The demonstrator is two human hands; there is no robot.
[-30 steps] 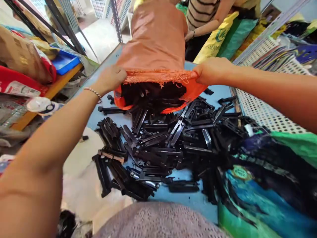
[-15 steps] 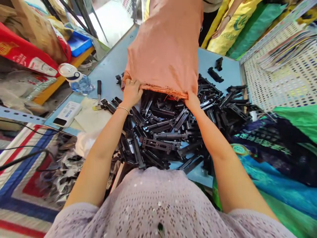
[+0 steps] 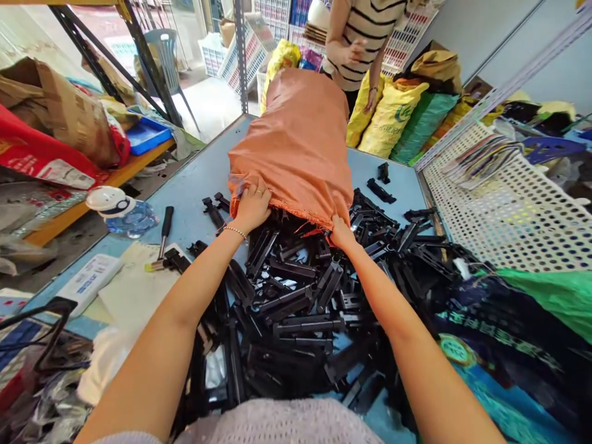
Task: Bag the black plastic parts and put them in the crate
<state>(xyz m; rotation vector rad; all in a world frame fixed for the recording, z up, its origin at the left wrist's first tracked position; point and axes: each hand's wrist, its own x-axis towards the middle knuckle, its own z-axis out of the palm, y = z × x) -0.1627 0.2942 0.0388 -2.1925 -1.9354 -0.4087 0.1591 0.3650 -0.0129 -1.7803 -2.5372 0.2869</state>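
Observation:
An orange woven sack [image 3: 296, 135] lies on the blue table with its frayed mouth toward me. My left hand [image 3: 252, 203] is closed on the left corner of the mouth, a ring and a bead bracelet showing. At the right corner, my right hand [image 3: 341, 231] grips the edge between thumb and fingers. Below and around the mouth spreads a heap of black bracket-like parts [image 3: 305, 271], some just under the sack's edge. What is inside the sack is hidden.
To the left are a screwdriver-like tool with a black handle [image 3: 167, 225], a water bottle [image 3: 123, 209] and a white box [image 3: 95, 280]. A white perforated panel [image 3: 499, 197] borders the right side. Beyond the table stands a person in a striped top [image 3: 365, 43], near yellow sacks [image 3: 391, 117].
My view has tilted up, so more of the room and the person behind the sack show. The sack's raised far part now sits lower. Both hands still hold its mouth.

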